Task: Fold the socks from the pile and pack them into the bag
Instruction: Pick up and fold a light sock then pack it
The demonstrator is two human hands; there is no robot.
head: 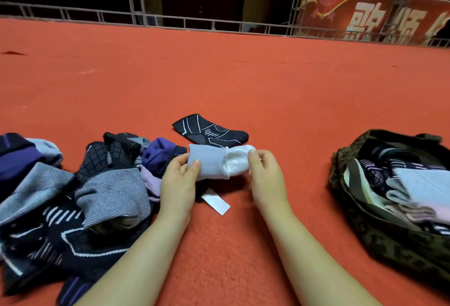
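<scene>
- Pale blue-white folded sock (220, 163) sits between both hands: left hand (179, 184) fingers (196, 165) pinch its cuffed end, right hand (265, 176) fingers pinch the white end
- Dark patterned sock (210, 131) lies flat just beyond the fingers
- Sock pile (73, 191) left of the left fingers
- Camouflage bag (379, 235), holding folded socks, well right of the right fingers
- All on red carpet (219, 81)

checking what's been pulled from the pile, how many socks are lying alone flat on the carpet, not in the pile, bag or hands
1: a black sock with white lines lies flat on the red carpet, just beyond the light sock bundle held by both hands. Others may be hidden under the pile.
</scene>
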